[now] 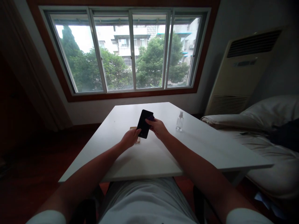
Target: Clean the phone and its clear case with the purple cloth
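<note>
A black smartphone (143, 126) is held tilted above the white table, its dark screen facing me. My left hand (130, 138) grips its lower left edge, the thumb lying on the front. At the phone's upper right, my right hand (158, 128) is closed on a dark purple cloth (151, 118), with the thumb near the screen. How far the cloth spreads behind the fingers is hidden. Below the phone lies a flat gold-coloured object (138, 141), mostly covered by the phone and my left hand; its kind I cannot make out.
A clear spray bottle (179, 122) stands upright on the white table (196, 149), right of my hands. Beyond the table is a wide window (132, 56). To the right are a pale sofa (261, 124) and a tall floor-standing air conditioner (240, 74).
</note>
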Available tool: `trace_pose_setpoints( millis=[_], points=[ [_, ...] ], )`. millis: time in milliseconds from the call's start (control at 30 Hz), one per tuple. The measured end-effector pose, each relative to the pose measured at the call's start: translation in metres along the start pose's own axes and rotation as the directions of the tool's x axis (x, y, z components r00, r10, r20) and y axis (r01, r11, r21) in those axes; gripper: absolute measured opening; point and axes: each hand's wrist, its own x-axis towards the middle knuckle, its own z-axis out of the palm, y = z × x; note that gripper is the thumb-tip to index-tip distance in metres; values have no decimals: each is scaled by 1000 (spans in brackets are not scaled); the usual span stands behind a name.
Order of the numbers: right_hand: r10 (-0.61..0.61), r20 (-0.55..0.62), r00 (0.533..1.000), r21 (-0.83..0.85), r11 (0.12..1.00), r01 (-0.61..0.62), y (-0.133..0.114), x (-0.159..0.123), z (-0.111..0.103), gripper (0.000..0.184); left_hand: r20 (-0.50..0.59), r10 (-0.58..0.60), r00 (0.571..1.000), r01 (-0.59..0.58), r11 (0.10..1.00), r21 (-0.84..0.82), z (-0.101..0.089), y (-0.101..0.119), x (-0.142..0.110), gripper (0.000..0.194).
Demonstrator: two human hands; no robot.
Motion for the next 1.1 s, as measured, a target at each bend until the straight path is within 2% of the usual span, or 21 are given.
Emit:
trace_pose_setpoints(
  millis=[233,433,633,767,933,1100],
  points=[
    [-48,-71,996,97,994,54,-7,8,-7,40,42,26,999,-25,999,-23,0,6,-2,51],
    [-67,-98,993,112,991,78,-8,10,-7,32,52,8,999,-3,996,-94,-2,8,-4,53],
    [-85,-114,990,136,986,100,-7,17,-12,28,128,-38,991,77,946,-315,-1,10,-6,57],
    [-50,-54,997,148,987,58,-6,20,-17,26,125,-80,989,124,908,-400,2,6,-5,56],
    [55,42,998,84,995,-58,-4,13,-13,27,-6,-92,996,86,951,-298,0,-3,-2,57],
    [213,200,956,-36,977,-210,3,-4,1,32,-103,-124,987,93,960,-264,-5,-7,-2,56]
  ],
)
